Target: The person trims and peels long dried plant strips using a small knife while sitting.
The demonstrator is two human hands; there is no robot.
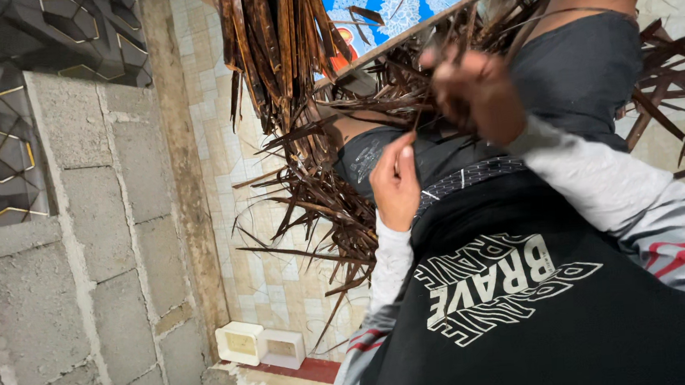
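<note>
Black printed shirt [521, 316] nearest the lens, left hand [395, 183] raised, fingers pinching thin dark brown dried leaf strips [335, 208], right hand [476, 92] blurred, clenched around same strips above knee.

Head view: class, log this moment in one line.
left hand: pinching dark strip | right hand: blurred, in brown dried leaf strips | lap: strips piled

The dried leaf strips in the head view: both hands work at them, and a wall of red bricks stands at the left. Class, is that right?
Not quite. The head view shows the left hand and right hand at the dried leaf strips, but the wall is grey concrete blocks, not red bricks.
</note>
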